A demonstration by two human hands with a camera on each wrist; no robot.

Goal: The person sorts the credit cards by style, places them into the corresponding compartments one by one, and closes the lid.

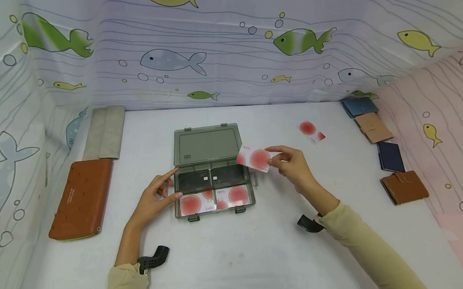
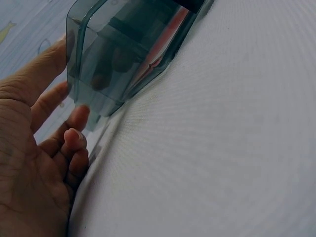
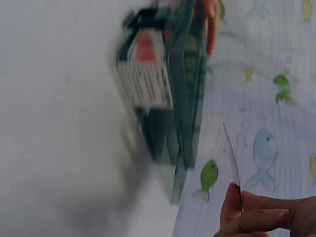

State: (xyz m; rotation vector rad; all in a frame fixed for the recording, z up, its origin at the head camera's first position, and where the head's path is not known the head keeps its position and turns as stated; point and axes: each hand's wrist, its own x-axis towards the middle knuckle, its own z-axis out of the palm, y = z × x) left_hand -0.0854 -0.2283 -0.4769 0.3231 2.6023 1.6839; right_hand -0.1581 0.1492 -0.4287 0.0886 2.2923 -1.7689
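A grey-green transparent plastic box (image 1: 206, 145) lies on the table, its lid folded back. Its lower part has compartments: black cards marked VIP (image 1: 194, 181) in the back ones, white cards with red circles (image 1: 233, 196) in the front ones. My left hand (image 1: 154, 201) touches the box's left side with thumb and index finger fairly straight; the other fingers bend loosely, as the left wrist view shows. Between thumb and fingers, my right hand (image 1: 293, 165) pinches a white card with a red circle (image 1: 252, 157), held above the box's right edge. The right wrist view shows this card (image 3: 232, 155) edge-on.
A similar card (image 1: 311, 131) lies at the back right. A brown long wallet (image 1: 83, 199) and a grey folded case (image 1: 105, 133) lie at left. Along the right side are blue (image 1: 359, 106), tan (image 1: 373, 128), navy (image 1: 390, 156) and brown (image 1: 404, 187) small wallets.
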